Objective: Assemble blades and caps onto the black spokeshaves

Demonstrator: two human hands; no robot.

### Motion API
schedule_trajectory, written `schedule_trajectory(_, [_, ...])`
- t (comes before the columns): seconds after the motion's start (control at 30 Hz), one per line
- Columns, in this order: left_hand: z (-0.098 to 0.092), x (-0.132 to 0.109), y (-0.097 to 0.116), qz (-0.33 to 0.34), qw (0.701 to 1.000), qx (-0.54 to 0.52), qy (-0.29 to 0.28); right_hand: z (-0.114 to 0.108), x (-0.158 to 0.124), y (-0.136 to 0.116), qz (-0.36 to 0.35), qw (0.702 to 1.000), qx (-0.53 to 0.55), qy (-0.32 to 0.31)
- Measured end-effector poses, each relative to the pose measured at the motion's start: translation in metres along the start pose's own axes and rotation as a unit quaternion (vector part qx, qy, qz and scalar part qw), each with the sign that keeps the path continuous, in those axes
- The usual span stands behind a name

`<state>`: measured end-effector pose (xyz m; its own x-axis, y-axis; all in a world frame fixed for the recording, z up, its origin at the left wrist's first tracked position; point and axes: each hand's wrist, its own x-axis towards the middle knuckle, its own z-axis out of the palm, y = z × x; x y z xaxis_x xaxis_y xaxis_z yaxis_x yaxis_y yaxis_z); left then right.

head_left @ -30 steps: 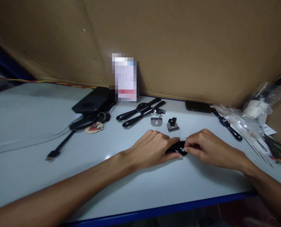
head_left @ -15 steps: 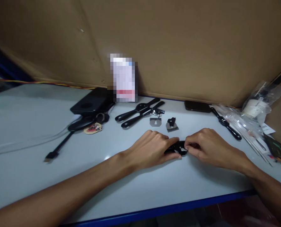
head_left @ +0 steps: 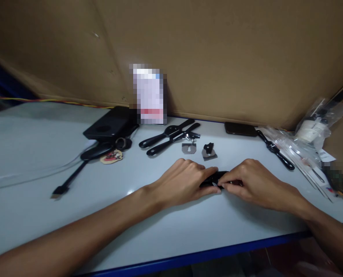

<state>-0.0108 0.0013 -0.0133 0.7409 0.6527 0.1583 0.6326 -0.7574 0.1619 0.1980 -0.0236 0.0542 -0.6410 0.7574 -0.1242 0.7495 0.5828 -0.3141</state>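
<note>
White tabletop (head_left: 188, 227), left hand (head_left: 185, 184) and right hand (head_left: 256, 184), fingers (head_left: 206, 170) tight on one black part (head_left: 215, 178).

— What's carrying it all?
— A pale table (head_left: 217, 225) with a blue near edge.
— And on it?
— Far left, a flat black box (head_left: 107, 124), with a black cable (head_left: 70, 179) nearer. In the middle are two black handles (head_left: 165, 139) and two small metal plates (head_left: 188, 148). Nearer is a small black part (head_left: 214, 178), resting on the top, I think. Far right: a dark phone (head_left: 240, 129), a black rod (head_left: 275, 150), clear plastic bags (head_left: 312, 134).
</note>
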Motion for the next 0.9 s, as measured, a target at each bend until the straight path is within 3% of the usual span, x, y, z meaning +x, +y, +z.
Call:
schedule_trajectory(0.1, [0.000, 0.000, 0.000, 0.003, 1.000, 0.002, 0.002, 0.001, 0.002, 0.000, 0.043, 0.998, -0.045, 0.024])
schedule_trajectory(0.23, [0.002, -0.001, -0.002, 0.011, 1.000, -0.005, 0.015, -0.001, 0.002, 0.002, -0.016, 0.999, 0.037, 0.009])
schedule_trajectory(0.33, [0.003, -0.001, -0.002, 0.008, 1.000, -0.008, 0.016, -0.004, 0.001, 0.012, 0.013, 0.999, -0.005, 0.041])
schedule_trajectory(0.43, [0.003, -0.001, -0.002, 0.004, 1.000, -0.008, 0.012, -0.006, -0.001, 0.027, 0.039, 0.994, -0.101, 0.000])
schedule_trajectory(0.53, [0.003, 0.000, -0.001, -0.002, 1.000, -0.003, 0.005, -0.007, 0.001, 0.034, 0.029, 0.992, -0.115, -0.042])
schedule_trajectory(0.9, [0.001, 0.000, -0.001, -0.003, 1.000, 0.006, -0.002, -0.006, 0.004, 0.029, 0.016, 0.994, -0.098, -0.041])
